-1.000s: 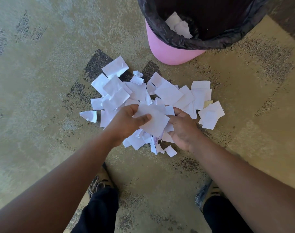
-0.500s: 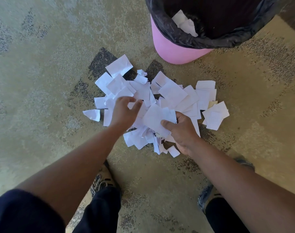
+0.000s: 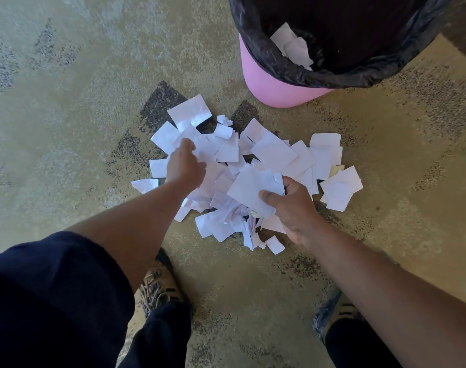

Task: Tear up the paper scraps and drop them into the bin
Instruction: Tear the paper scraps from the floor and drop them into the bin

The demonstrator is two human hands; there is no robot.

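A heap of white paper scraps (image 3: 274,155) lies on the carpet in front of me. My right hand (image 3: 295,208) grips a bunch of scraps (image 3: 250,189) at the heap's near right, thumb pressed on the top sheet. My left hand (image 3: 185,166) reaches over the heap's left side, knuckles up and fingertips down among the scraps; the back of the hand hides whether they hold a piece. The pink bin (image 3: 266,83) with a black liner (image 3: 277,63) stands just beyond the heap at upper right. A few white pieces (image 3: 293,46) lie inside it.
The floor is a beige patterned carpet (image 3: 80,115) with dark patches. My two shoes (image 3: 157,288) (image 3: 333,314) stand just behind the heap. Single scraps lie loose at the heap's left (image 3: 144,185) and right (image 3: 341,189) edges.
My left hand let go of the sheet both hands held and moved forward and left across the heap. My right hand kept the bunch.
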